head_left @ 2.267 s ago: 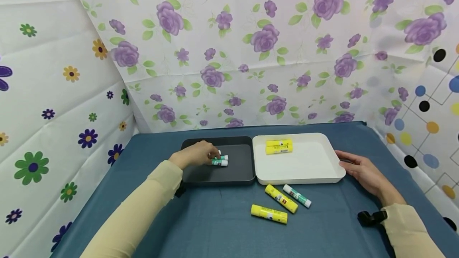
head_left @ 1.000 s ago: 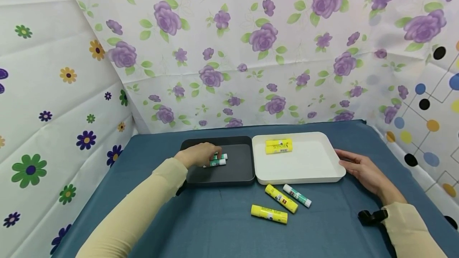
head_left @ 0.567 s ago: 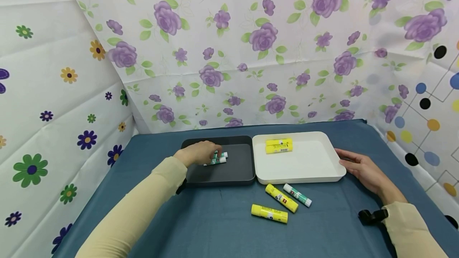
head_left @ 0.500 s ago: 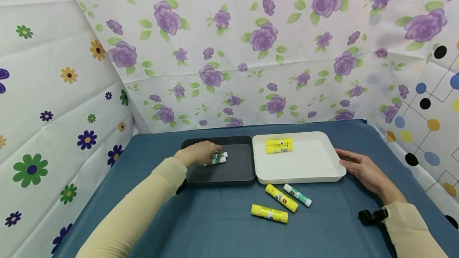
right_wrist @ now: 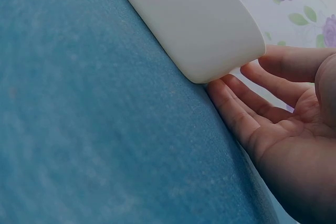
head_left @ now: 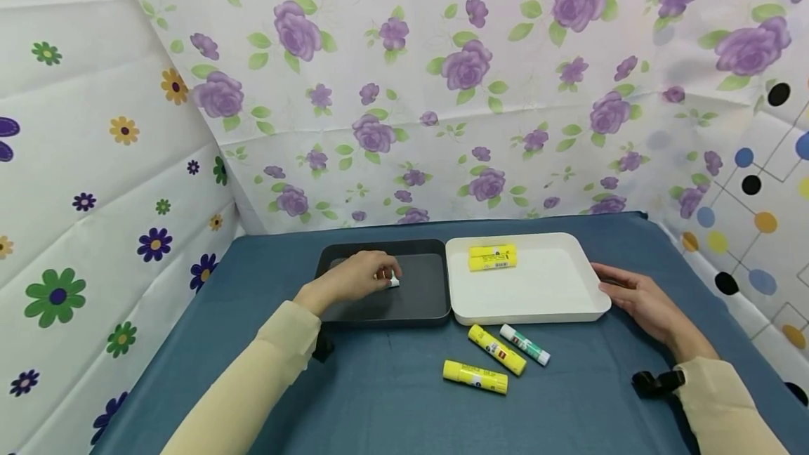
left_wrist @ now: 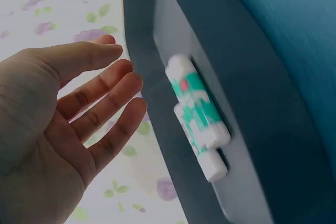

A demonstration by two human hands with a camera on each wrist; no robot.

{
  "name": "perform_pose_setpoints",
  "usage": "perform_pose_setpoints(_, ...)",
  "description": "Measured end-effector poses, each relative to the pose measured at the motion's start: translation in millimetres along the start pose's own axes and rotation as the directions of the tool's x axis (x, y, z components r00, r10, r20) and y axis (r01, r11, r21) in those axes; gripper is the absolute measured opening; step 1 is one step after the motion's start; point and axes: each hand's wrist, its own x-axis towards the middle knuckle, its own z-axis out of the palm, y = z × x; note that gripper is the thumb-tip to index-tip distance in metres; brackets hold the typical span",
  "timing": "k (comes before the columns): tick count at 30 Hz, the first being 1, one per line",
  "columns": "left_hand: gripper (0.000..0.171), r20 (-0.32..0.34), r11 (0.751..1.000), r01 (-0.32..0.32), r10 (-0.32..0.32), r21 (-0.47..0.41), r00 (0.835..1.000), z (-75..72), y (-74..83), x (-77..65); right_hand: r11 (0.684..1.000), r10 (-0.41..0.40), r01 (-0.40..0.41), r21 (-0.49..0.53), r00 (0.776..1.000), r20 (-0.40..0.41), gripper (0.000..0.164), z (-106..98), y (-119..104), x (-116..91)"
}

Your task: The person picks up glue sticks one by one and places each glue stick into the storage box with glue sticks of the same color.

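Observation:
My left hand (head_left: 355, 277) hovers over the dark tray (head_left: 417, 304), its fingers loosely bent and holding nothing. In the left wrist view, two white-and-green glue sticks (left_wrist: 197, 103) lie side by side in that tray, apart from the fingertips; in the head view the hand mostly hides them. My right hand (head_left: 651, 311) touches the right end of the white tray (head_left: 537, 293), with relaxed fingers and thumb against its side (right_wrist: 231, 40). Two yellow glue sticks (head_left: 492, 263) lie together at the back of the white tray.
In front of the trays, two yellow glue sticks (head_left: 475, 376) and a white-and-green glue stick (head_left: 524, 345) lie on the blue cloth (head_left: 379, 399). The trays stand edge to edge. Flowered sheets (head_left: 379, 90) hang behind and at the sides.
Earlier my left hand had its fingers on the green glue sticks, shifting them slightly; now it has lifted off them and let go. The right hand has stayed at the white tray.

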Motion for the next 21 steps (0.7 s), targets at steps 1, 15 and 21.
perform_pose_setpoints(1,0.019,-0.016,1.000,-0.007,0.007,-0.013,1.000,1.3,3.2,-1.4,1.000,-0.001,0.001,0.001,1.000,0.000,0.066,0.0,0.0,-0.2)
perform_pose_setpoints(15,0.021,-0.068,0.981,-0.113,0.103,-0.160,0.992,37.8,44.3,-14.1,1.000,-0.022,0.022,0.019,1.000,0.005,0.064,1.4,-0.5,-0.2)
perform_pose_setpoints(21,0.023,-0.064,0.965,-0.126,0.114,-0.228,0.991,55.7,58.5,-18.9,0.999,-0.018,0.018,0.026,1.000,0.008,0.064,0.5,-0.8,-0.2)
